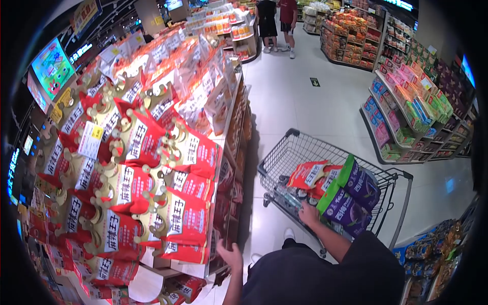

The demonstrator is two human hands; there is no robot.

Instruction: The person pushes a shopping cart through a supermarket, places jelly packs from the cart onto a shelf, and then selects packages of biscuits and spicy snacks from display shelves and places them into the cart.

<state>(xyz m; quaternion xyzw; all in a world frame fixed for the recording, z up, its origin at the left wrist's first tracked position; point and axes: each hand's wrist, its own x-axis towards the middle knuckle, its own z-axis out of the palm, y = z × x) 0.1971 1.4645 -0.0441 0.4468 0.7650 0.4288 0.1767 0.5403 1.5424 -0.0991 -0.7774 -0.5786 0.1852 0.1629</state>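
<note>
My left hand (231,255) is held beside the corner of the display stand, fingers apart and nothing in it. Nearest to it are red snack bags (188,216) with large dark lettering, stacked in rows. My right hand (308,214) reaches to the near side of a wire shopping cart (284,152), its fingers apparently closed around the side rim. Inside the cart lie red-and-cream bags (309,174), two purple bags with green tops (351,198), and a clear plastic package (288,199) close to my right hand.
A price card (90,141) stands among the red bags. Orange-and-white packages (203,91) fill the stand farther back. On the right is a tiered shelf (406,109) of colourful packets. Two people (287,23) stand up the aisle. More packets (432,254) hang at lower right.
</note>
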